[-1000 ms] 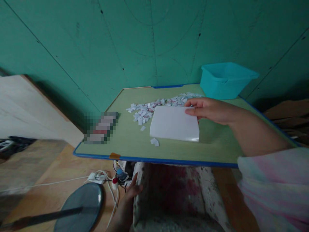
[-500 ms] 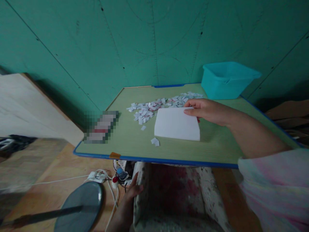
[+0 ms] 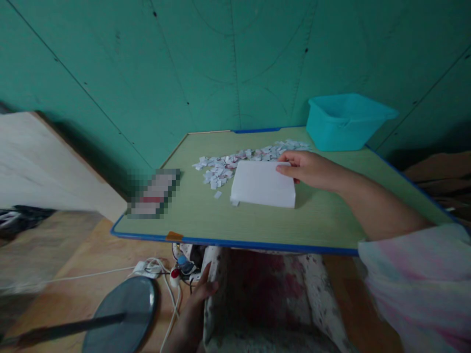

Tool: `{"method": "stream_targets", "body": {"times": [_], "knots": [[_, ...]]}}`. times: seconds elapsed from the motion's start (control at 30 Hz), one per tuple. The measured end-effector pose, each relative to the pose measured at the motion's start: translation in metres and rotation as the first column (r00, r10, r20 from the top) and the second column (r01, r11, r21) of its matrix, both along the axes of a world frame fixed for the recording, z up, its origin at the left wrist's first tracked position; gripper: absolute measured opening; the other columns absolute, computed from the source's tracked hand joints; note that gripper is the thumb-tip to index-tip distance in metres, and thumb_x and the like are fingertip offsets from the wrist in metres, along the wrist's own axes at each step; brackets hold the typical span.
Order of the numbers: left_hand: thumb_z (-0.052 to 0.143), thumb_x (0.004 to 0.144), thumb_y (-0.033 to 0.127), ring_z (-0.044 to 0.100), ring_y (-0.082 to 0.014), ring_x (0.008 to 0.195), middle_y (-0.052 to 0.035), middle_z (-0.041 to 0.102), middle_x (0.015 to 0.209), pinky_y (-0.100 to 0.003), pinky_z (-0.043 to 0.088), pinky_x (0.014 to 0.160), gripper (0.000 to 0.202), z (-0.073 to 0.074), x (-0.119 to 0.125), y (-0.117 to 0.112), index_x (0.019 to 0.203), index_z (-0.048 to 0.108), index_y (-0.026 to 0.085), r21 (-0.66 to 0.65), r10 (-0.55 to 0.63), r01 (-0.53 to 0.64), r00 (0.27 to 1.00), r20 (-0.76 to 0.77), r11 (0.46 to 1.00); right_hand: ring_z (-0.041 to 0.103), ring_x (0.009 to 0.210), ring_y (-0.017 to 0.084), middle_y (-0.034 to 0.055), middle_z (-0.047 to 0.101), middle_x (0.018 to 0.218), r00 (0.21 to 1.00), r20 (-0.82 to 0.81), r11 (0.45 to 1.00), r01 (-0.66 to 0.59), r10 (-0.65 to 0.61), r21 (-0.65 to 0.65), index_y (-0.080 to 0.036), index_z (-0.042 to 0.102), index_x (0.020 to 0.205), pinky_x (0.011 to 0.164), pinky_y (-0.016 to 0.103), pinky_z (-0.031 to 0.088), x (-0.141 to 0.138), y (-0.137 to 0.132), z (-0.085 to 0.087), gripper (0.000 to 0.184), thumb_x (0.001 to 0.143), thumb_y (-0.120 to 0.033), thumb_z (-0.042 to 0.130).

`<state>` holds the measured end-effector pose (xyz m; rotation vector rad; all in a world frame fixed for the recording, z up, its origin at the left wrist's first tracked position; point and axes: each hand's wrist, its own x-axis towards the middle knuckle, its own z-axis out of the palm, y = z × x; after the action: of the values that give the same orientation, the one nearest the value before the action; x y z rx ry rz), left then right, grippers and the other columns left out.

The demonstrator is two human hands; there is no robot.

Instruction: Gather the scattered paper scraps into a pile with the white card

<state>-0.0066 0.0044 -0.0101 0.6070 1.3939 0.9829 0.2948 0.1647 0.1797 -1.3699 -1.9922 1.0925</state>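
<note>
My right hand [image 3: 301,169] grips the right edge of a plain white rectangular pad [image 3: 263,184], thumb on top and fingers behind. The pad lies low over the green table [image 3: 191,215], its left corner on a small paper scrap [image 3: 234,202]. Behind and to its left spreads a pile of small white paper pieces [image 3: 221,169], partly hidden by pad and hand. Below the table's front edge, my left hand [image 3: 200,299] is closed at the left edge of a spotted cloth [image 3: 213,294], thumb on the near side; its other fingers are mostly hidden.
A turquoise plastic bin [image 3: 342,122] stands at the back right of the table, against the green wall [image 3: 235,59]. A blurred-out flat object [image 3: 154,193] lies on the left. White cables [image 3: 154,267] and a round grey base [image 3: 125,314] are on the floor.
My right hand has moved the pad a little left and away from me, and the pad now covers most of the near loose scraps. My left hand stays in place.
</note>
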Motion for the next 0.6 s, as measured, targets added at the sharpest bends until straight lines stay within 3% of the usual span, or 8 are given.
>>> {"method": "stream_targets", "body": {"times": [0.17,0.3,0.37,0.47,0.53,0.6], "knots": [[0.078,0.039,0.017,0.06,-0.0176,0.061,0.0058,0.064,0.053,-0.023,0.047,0.057,0.064,-0.005,0.002,0.0,0.101,0.063,0.02,0.056,0.075,-0.072,0.996,-0.043,0.996,0.049,0.064,0.013,0.0003,0.053,0.074,0.992,-0.099,0.997,0.077,-0.073,0.033,-0.023,0.049,0.085,0.054,0.025,0.037,0.003,0.006,-0.004,0.019,0.078,-0.04,0.052],[0.079,0.037,0.02,0.063,-0.0235,0.076,0.0035,0.065,0.056,-0.027,0.048,0.067,0.07,-0.01,0.001,0.0,0.105,0.06,0.022,0.042,0.09,-0.089,0.996,-0.027,0.995,0.049,0.064,0.014,0.0006,0.052,0.072,0.994,-0.044,0.989,0.106,-0.102,0.103,-0.023,0.05,0.086,0.055,0.026,0.037,0.006,0.008,-0.006,0.02,0.079,-0.042,0.051],[0.078,0.037,0.022,0.062,-0.0234,0.077,0.0043,0.063,0.056,-0.028,0.048,0.069,0.059,-0.013,0.001,-0.001,0.094,0.062,0.024,0.03,0.088,-0.087,0.996,-0.025,0.996,0.048,0.063,0.014,0.0005,0.052,0.071,0.996,0.009,0.99,0.092,-0.093,0.111,-0.023,0.05,0.086,0.055,0.027,0.037,0.006,0.007,-0.005,0.02,0.08,-0.042,0.049],[0.074,0.037,0.021,0.061,-0.0236,0.079,0.0036,0.058,0.052,-0.029,0.047,0.073,0.034,-0.016,0.002,-0.001,0.067,0.058,0.027,0.035,0.115,-0.115,0.993,0.0,0.993,0.05,0.063,0.014,0.0005,0.054,0.071,0.999,0.052,1.0,-0.004,0.004,-0.011,-0.023,0.049,0.084,0.056,0.027,0.038,0.003,0.003,-0.002,0.019,0.08,-0.042,0.049],[0.073,0.036,0.018,0.06,-0.0233,0.079,0.0037,0.055,0.05,-0.029,0.047,0.073,0.032,-0.015,0.002,-0.001,0.058,0.052,0.028,0.034,0.122,-0.122,0.992,0.013,0.992,0.05,0.063,0.014,0.0007,0.055,0.072,0.997,0.057,0.996,-0.051,0.056,-0.073,-0.023,0.049,0.084,0.055,0.027,0.038,0.002,0.0,0.001,0.019,0.079,-0.041,0.051],[0.074,0.034,0.018,0.059,-0.0219,0.073,0.0057,0.053,0.047,-0.029,0.047,0.071,0.034,-0.012,0.003,-0.001,0.056,0.051,0.029,0.005,0.116,-0.117,0.992,0.043,0.993,0.05,0.061,0.014,0.0002,0.054,0.07,0.997,0.064,0.999,-0.031,0.034,-0.042,-0.023,0.05,0.084,0.054,0.026,0.036,0.002,-0.001,0.002,0.02,0.078,-0.042,0.052]]}}
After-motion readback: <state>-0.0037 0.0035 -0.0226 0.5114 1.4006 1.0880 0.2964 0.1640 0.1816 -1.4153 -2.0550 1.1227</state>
